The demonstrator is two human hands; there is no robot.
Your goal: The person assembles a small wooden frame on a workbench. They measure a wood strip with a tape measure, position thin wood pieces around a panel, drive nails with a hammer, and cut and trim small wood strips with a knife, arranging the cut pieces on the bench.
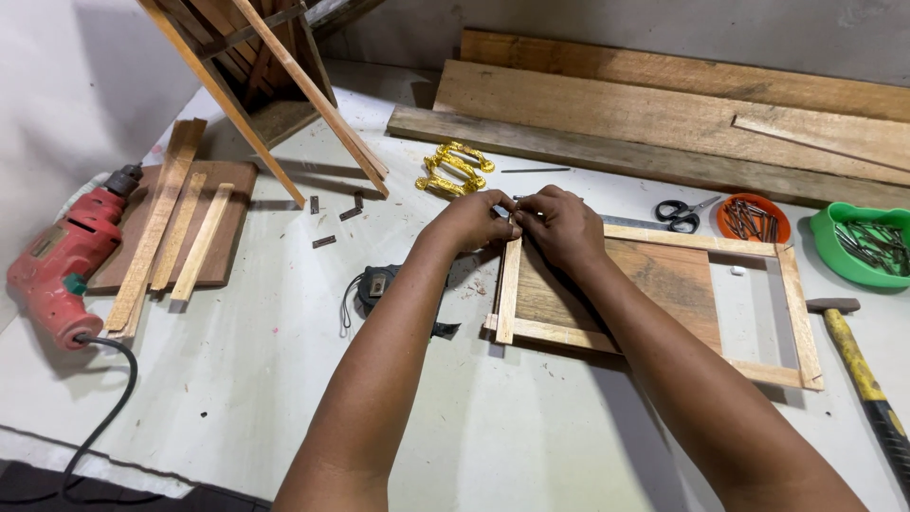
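My left hand [472,221] and my right hand [561,226] meet at the far left corner of a rectangular wooden frame [798,313] that lies flat on the white table. The fingertips of both hands pinch together over that corner, on something too small to make out. A brown wooden panel [664,284] fills the left part of the frame; its right part shows the table. A black tape measure [377,284] lies just under my left forearm.
A red electric drill [59,261] lies at the left beside thin wood strips [161,223] on a board. Gold ornate handles [455,169], black scissors [681,213], an orange dish of nails [754,218], a green bowl of nails [864,245] and a hammer [853,356] surround the frame. Long planks [664,118] lie at the back.
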